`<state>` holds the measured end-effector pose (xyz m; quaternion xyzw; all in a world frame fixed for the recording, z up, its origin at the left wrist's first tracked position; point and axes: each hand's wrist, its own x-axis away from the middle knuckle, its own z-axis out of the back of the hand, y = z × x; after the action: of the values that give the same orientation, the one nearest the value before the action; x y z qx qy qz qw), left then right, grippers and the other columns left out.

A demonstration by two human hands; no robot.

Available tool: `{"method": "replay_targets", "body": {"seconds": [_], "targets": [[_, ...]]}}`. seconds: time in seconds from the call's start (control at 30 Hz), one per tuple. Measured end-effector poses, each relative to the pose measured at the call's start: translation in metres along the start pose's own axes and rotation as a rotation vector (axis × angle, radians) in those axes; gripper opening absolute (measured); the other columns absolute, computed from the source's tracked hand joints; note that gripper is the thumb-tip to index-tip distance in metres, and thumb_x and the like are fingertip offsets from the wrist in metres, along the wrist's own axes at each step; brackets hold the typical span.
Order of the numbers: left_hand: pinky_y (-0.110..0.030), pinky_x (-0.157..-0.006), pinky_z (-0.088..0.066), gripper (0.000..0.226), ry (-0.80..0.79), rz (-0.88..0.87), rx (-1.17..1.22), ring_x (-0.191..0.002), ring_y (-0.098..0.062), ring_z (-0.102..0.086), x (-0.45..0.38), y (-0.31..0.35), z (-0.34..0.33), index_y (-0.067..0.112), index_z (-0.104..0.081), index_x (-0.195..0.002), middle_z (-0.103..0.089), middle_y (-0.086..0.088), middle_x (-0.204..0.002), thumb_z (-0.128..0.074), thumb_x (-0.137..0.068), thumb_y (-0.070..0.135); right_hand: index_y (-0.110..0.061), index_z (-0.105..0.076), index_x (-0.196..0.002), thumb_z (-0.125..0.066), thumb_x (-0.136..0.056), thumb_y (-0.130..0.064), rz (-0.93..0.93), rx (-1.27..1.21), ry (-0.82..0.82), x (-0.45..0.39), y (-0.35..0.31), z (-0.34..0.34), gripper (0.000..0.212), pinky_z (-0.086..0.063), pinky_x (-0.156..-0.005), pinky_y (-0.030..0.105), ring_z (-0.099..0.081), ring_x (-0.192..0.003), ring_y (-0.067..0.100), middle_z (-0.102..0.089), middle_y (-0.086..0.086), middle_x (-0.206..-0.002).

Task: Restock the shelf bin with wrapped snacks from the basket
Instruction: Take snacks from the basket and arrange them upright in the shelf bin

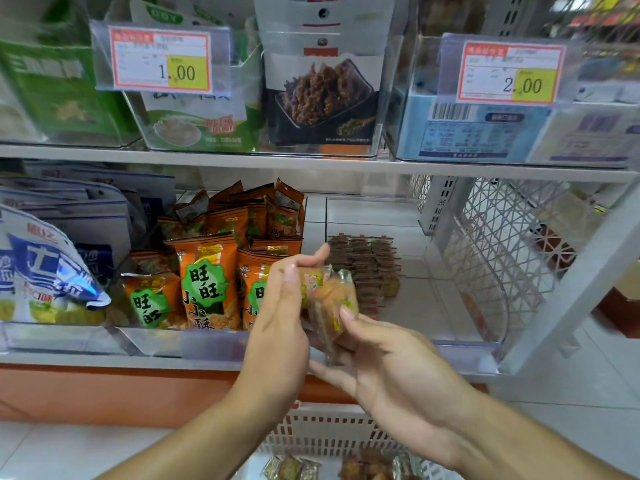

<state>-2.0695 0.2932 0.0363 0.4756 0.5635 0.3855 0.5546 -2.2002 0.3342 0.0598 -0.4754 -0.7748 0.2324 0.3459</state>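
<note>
While both hands meet in front of the lower shelf, the scene sorts as follows.

Left hand: the left hand (280,317) is raised with fingers curled, pinching the top of the wrapped snacks (329,303) between thumb and fingertips.

Right hand: the right hand (388,368) cups the same bundle from below and the side, its fingers bent round the clear wrappers.

Wrapped snacks: several clear-wrapped pieces held together between the two hands, in the air just in front of the shelf bin (467,344), not yet inside it.

Shelf bin: a clear bin at the right of the lower shelf, holding a stack of brown wrapped pieces (367,265) towards its back left; the hands partly hide its front left corner.

Basket: the basket (322,431), white and slotted, sits low beneath the forearms, with more wrapped snacks (294,467) in it.

Neighbours: a bin of orange packets (207,282) stands just left of the hands; blue and white bags (45,268) lie further left.

Upper shelf: clear bins with a price tag reading 1.00 (161,60) and a price tag reading 2.00 (510,72).

Right side: a white lattice panel (502,244) closes the shelf end.
</note>
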Motion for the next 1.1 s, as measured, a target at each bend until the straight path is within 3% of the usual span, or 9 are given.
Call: {"method": "replay_targets", "body": {"seconds": [0.1,0.23,0.37,0.53,0.67,0.77,0.9,0.97,1.1], "targets": [[-0.008,-0.096,-0.044,0.037,-0.045,-0.022,-0.023,-0.126,0.006,-0.055,0.003,-0.003,-0.005,0.04,-0.061,-0.116,-0.059,0.027,-0.138,-0.031,-0.102,0.057,-0.011,-0.064,-0.133,-0.05,-0.099,-0.022,0.011,-0.03,-0.086,-0.001,-0.002,0.0,0.038,-0.044,-0.112,0.045,-0.062,-0.124,0.023,-0.066,0.015,-0.133],[-0.037,-0.115,-0.042,0.038,-0.101,0.047,0.029,-0.132,-0.008,-0.055,0.001,-0.008,-0.007,0.044,-0.063,-0.125,-0.057,0.011,-0.145,-0.037,-0.099,0.049,-0.006,-0.061,-0.135,-0.054,-0.095,-0.012,0.079,0.002,-0.119,-0.006,-0.014,0.013,0.041,-0.049,-0.108,0.04,-0.063,-0.119,0.022,-0.063,0.015,-0.136],[-0.037,-0.124,-0.024,0.042,-0.123,-0.059,-0.257,-0.148,0.007,-0.026,-0.003,-0.007,-0.002,0.05,-0.051,-0.139,-0.034,0.031,-0.158,-0.043,-0.098,0.046,-0.003,-0.059,-0.134,-0.066,-0.086,-0.006,0.149,0.208,-0.089,-0.013,-0.047,0.034,0.049,-0.057,-0.095,0.038,-0.068,-0.105,0.022,-0.068,0.016,-0.125],[-0.032,-0.124,-0.008,0.063,-0.194,-0.068,-0.671,-0.149,0.012,0.011,0.005,-0.021,-0.003,0.046,-0.029,-0.153,0.01,0.037,-0.162,-0.061,-0.099,0.043,-0.017,-0.052,-0.129,-0.081,-0.081,-0.01,0.296,1.324,0.552,-0.035,-0.085,0.083,0.056,-0.049,-0.078,0.013,-0.063,-0.104,0.014,-0.065,0.0,-0.119],[-0.026,-0.12,-0.001,0.079,-0.227,-0.084,-0.775,-0.147,0.011,0.024,0.004,-0.031,-0.006,0.042,-0.016,-0.156,0.024,0.033,-0.161,-0.067,-0.095,0.041,-0.026,-0.058,-0.098,-0.086,-0.076,-0.02,0.151,1.461,0.626,-0.057,-0.084,0.115,0.035,-0.047,-0.066,0.023,-0.061,-0.086,0.01,-0.063,-0.007,-0.095],[-0.022,-0.118,-0.002,0.08,-0.259,-0.129,-0.798,-0.147,0.012,0.019,0.003,-0.037,-0.009,0.042,-0.016,-0.157,0.018,0.032,-0.162,-0.067,-0.095,0.04,-0.022,-0.06,-0.107,-0.078,-0.082,-0.013,0.08,1.49,0.614,-0.077,-0.082,0.125,0.032,-0.055,-0.087,0.034,-0.065,-0.101,0.022,-0.069,0.001,-0.104],[-0.03,-0.12,-0.027,0.086,-0.324,-0.022,-0.783,-0.152,0.003,-0.01,0.005,-0.046,-0.011,0.043,-0.008,-0.158,0.029,0.037,-0.156,-0.066,-0.094,0.042,-0.013,-0.032,-0.147,-0.074,-0.084,-0.009,-0.002,1.44,0.577,-0.096,-0.075,0.126,0.076,-0.049,-0.1,0.037,-0.059,-0.12,0.03,-0.062,0.009,-0.131],[-0.028,-0.095,-0.049,0.089,-0.356,0.022,-0.847,-0.119,-0.003,-0.054,0.007,-0.046,-0.011,0.043,-0.006,-0.158,0.039,0.037,-0.152,-0.066,-0.093,0.045,-0.014,-0.036,-0.147,-0.072,-0.085,-0.009,0.034,1.493,0.559,-0.103,-0.073,0.121,0.071,-0.047,-0.098,0.032,-0.057,-0.123,0.03,-0.06,0.007,-0.131],[-0.023,-0.075,-0.044,0.091,-0.386,0.041,-0.896,-0.082,-0.012,-0.062,0.007,-0.047,-0.01,0.048,-0.006,-0.155,0.044,0.034,-0.15,-0.069,-0.091,0.047,-0.012,-0.048,-0.14,-0.063,-0.091,-0.005,0.057,1.55,0.549,-0.105,-0.073,0.117,0.051,-0.046,-0.098,0.029,-0.056,-0.124,0.029,-0.059,0.012,-0.136]]}}
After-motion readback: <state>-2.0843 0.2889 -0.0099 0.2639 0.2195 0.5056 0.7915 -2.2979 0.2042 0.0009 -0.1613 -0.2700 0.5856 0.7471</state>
